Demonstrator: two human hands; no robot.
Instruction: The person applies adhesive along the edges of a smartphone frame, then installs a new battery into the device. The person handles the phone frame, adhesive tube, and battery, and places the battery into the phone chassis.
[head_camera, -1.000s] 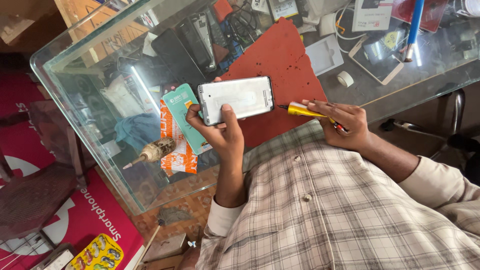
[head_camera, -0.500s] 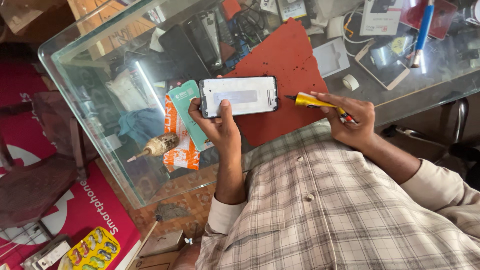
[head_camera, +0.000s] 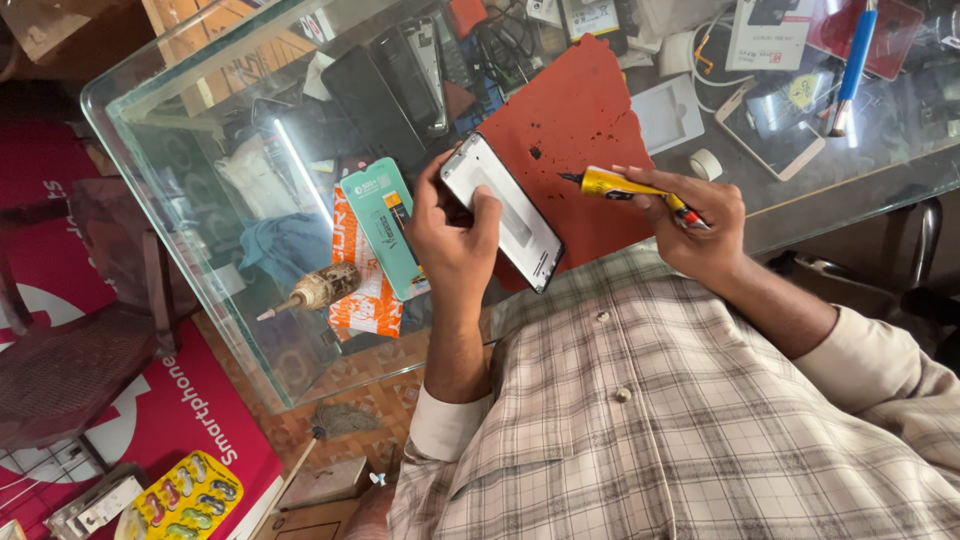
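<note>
My left hand (head_camera: 450, 235) grips a smartphone (head_camera: 503, 211) with a pale, reflective face, tilted diagonally above the front edge of the glass table (head_camera: 200, 230). My thumb lies across the phone's face. My right hand (head_camera: 695, 225) holds a small yellow tube with a dark nozzle (head_camera: 615, 184), the tip pointing left toward the phone and a short gap away from it. Both are held over a red work mat (head_camera: 565, 120) that has a few dark spots on it.
A teal box (head_camera: 385, 225) and an orange packet (head_camera: 355, 290) lie on the glass left of my hand. Phones, cables, white trays, a tape roll (head_camera: 706, 164) and a blue-handled brush (head_camera: 853, 65) crowd the far side. A chair (head_camera: 80, 350) stands at left.
My left hand has turned the phone from lying level to a steep diagonal and brought it nearer my body. The tube in my right hand has stayed pointed at it.
</note>
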